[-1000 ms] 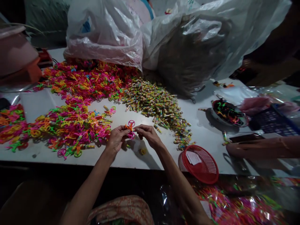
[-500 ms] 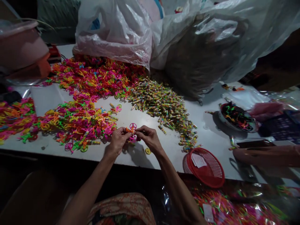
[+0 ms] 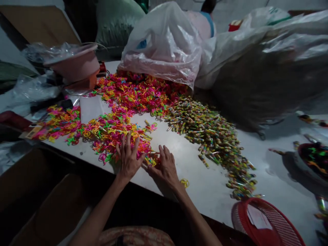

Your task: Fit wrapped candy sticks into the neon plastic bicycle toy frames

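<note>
White tabletop [image 3: 171, 136] carries a heap of bright plastic pieces [image 3: 115, 126] on the left and a pile of small patterned tubes [image 3: 210, 126] to the right, with plastic bags behind. Half a second ago both hands pinched an orange and pink piece together; now they have parted and let go. Left hand [image 3: 128, 161] lies palm down, fingers spread over the heap's near edge. Right hand [image 3: 166, 166] is flat, fingers extended, beside some loose pieces [image 3: 153, 160] between the hands.
</note>
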A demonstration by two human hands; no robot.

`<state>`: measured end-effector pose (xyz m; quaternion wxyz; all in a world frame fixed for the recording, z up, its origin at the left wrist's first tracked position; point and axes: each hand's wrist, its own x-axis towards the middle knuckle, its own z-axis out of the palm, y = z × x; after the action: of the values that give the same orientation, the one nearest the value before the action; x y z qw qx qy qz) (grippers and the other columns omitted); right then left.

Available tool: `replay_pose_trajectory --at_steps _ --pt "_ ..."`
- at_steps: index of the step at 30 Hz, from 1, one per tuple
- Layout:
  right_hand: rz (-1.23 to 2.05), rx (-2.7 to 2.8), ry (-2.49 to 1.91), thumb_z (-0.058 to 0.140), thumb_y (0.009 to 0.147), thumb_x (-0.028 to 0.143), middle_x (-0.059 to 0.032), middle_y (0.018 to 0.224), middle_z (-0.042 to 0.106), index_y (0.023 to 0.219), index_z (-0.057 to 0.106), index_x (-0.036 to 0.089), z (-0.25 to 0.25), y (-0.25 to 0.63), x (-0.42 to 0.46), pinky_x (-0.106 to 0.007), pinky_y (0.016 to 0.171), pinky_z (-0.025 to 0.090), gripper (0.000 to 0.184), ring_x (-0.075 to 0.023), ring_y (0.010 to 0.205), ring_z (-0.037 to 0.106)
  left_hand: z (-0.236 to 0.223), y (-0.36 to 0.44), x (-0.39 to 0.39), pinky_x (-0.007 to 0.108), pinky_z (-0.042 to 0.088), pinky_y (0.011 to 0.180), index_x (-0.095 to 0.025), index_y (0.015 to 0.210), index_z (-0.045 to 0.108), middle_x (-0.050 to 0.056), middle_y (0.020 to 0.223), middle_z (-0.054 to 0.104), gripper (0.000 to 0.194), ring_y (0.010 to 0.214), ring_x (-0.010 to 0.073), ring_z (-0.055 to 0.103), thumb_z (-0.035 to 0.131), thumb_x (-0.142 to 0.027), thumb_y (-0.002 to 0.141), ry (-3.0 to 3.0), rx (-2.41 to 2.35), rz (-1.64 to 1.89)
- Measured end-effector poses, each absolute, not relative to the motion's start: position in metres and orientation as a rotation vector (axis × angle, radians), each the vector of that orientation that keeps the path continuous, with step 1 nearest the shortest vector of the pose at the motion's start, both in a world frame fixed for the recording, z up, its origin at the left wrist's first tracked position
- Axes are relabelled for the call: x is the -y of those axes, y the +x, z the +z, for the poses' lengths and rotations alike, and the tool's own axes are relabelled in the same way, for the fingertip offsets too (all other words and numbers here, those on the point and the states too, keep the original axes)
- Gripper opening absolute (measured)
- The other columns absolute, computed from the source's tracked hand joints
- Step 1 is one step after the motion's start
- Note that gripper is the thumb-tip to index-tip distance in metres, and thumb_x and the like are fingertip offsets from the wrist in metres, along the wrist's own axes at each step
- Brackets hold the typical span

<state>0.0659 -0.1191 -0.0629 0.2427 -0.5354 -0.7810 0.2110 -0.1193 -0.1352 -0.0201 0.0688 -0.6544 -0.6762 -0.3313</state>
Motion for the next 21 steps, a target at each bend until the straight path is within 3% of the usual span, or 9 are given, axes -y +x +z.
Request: replay_pose_trajectory --at_steps 4,8,12,17,21 --pt "0.624 2.233 -1.444 0.067 0.069 0.057 -0.0212 0.155 0.021 0.152 0.019 0.019 -0.065 0.024 0.092 -0.060 0.111 0.019 0.103 -0.0368 0.143 0.019 -0.030 -0.150 0.118 0.069 0.019 0.106 -0.020 0.138 0.049 0.020 0.152 0.033 0.058 0.140 0.0423 0.026 0.055 -0.045 0.085 -2.020 2.095 -0.717" --pt "0.644 2.299 -1.439 0.070 0.068 0.052 -0.0196 0.154 0.024 0.151 0.021 0.020 -0.052 -0.023 0.058 -0.057 0.112 0.018 0.102 -0.0342 0.143 0.021 -0.034 -0.181 0.094 0.067 0.012 0.110 -0.017 0.139 0.046 0.019 0.150 0.037 0.059 0.138 0.0404 0.032 0.050 -0.044 0.087 -1.941 2.148 -0.730" --pt "0.619 2.305 -1.472 0.067 0.070 0.055 -0.0236 0.152 0.028 0.149 0.024 0.014 -0.042 -0.058 0.040 -0.054 0.110 0.021 0.099 -0.0337 0.142 0.022 -0.036 -0.207 0.070 0.067 0.006 0.111 -0.015 0.144 0.039 0.018 0.149 0.039 0.061 0.136 0.0384 0.036 0.044 -0.042 0.090 -1.868 2.158 -0.780" --pt "0.407 2.194 -1.490 0.056 0.083 0.054 -0.0198 0.149 0.037 0.148 0.030 0.020 -0.029 -0.037 0.012 -0.048 0.107 0.026 0.078 -0.0306 0.138 0.032 -0.036 -0.205 0.060 0.067 0.004 0.111 -0.015 0.141 0.044 0.018 0.146 0.044 0.055 0.135 0.0369 0.037 0.039 -0.040 0.092 -1.809 2.149 -0.833" --pt "0.355 2.103 -1.748 0.048 0.090 0.050 -0.0216 0.145 0.042 0.144 0.038 0.016 -0.028 -0.010 -0.022 -0.053 0.105 0.027 0.065 -0.0342 0.136 0.033 -0.020 -0.174 0.037 0.066 0.003 0.112 -0.018 0.137 0.048 0.017 0.149 0.039 0.052 0.140 0.0351 0.031 0.040 -0.041 0.092 -1.810 2.094 -0.846"
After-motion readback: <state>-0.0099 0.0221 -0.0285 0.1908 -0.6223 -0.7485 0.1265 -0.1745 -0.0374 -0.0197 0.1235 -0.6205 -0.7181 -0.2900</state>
